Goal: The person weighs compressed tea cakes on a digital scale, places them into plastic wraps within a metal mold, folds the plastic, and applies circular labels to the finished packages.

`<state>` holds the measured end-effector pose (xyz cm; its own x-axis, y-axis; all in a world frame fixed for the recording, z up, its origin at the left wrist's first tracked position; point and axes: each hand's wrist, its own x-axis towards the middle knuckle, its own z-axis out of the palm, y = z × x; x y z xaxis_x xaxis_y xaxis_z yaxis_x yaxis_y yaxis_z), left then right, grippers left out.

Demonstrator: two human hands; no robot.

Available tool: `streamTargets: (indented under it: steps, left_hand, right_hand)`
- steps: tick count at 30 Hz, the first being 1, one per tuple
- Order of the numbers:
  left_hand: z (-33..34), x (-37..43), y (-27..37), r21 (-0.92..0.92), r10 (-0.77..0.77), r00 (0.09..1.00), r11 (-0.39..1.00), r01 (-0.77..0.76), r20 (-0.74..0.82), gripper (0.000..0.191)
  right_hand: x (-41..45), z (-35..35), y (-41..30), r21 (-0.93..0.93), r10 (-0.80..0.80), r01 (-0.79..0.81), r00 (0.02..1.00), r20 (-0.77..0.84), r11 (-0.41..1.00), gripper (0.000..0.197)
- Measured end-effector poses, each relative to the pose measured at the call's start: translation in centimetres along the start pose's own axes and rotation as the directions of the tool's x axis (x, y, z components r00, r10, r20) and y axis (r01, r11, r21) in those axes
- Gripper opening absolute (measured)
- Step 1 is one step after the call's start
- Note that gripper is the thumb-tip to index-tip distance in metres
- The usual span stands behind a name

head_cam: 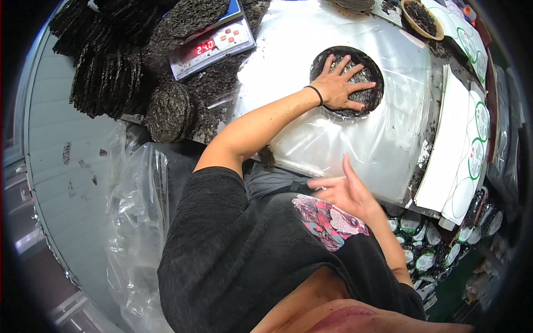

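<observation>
With fingers spread, my left hand (339, 85) lies flat on a round disc of dried seaweed (366, 75). A dark round rim surrounds the disc; whether it is a separate tray or ring cannot be told. Beneath it is a stack of clear plastic bags or sheets (391, 137), glossy and wrinkled. My right hand (347, 193), slightly blurred, hovers near my belly at the front edge of the stack. Its thumb and fingers are apart, and nothing shows in its grasp.
At the upper left, a digital scale (214, 45) carries dried seaweed. More seaweed discs (108, 83) are piled beside it. A yellowish bowl (435, 31) sits at the back right. White label sheets (443, 154) line the right edge; several labelled packs (424, 260) lie below. Clear plastic (137, 233) hangs at left.
</observation>
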<state>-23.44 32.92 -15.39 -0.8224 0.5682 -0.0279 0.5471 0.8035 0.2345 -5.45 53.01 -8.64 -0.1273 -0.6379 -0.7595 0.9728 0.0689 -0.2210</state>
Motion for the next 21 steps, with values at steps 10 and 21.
streamTargets:
  steps: [10, 21]
  left_hand:
    - [1.1, 1.4, -0.4, 0.15, -0.055, 0.996, 0.987, 0.066, -0.075, 0.073]
    - [1.8, 0.0, 1.9, 0.159, -0.118, 0.986, 0.978, 0.135, -0.115, 0.073]
  right_hand:
    - [-3.1, -0.2, 5.1, 0.08, -0.125, 0.127, 0.992, -0.032, 0.989, 0.091]
    - [-2.6, 4.0, 5.3, -0.957, -0.929, 0.173, 0.252, 0.269, -0.23, 0.055]
